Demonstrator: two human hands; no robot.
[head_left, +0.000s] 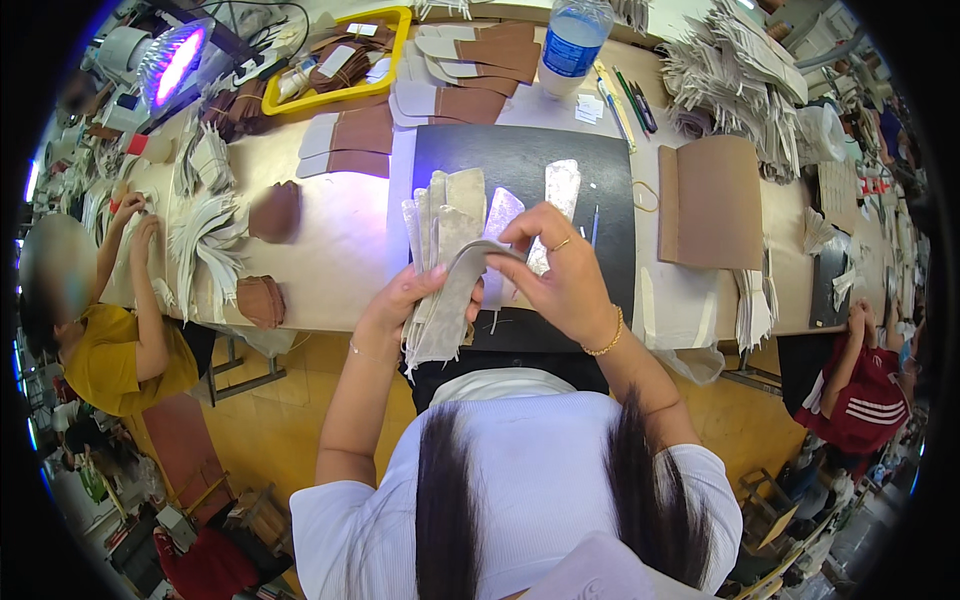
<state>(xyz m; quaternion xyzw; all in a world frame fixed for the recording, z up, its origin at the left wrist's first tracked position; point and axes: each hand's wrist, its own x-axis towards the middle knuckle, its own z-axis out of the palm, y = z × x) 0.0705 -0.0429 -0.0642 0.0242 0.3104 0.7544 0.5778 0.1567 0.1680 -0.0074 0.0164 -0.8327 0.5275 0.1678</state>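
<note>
My left hand (395, 300) is closed round a bundle of long grey-beige strips (437, 325), which look like leather or cloth. Their tops fan out past my fingers and their frayed lower ends hang below. Between thumb and fingers, my right hand (562, 268) pinches the end of one grey strip (462, 268) from the bundle and bends it over to the right. Both hands are above the near part of a black mat (470, 148). Two pale, shiny strips lie on the mat: one strip (560, 182) behind my right hand, another (504, 205) partly hidden by it.
Brown-and-white pieces (350, 140) lie in overlapping rows beyond the mat, beside a yellow tray (405, 50). A water bottle (572, 50), pens (637, 105) and a brown folded sheet (710, 200) stand or lie rightward. A lit lamp (175, 65) is far left. Co-workers sit at both sides.
</note>
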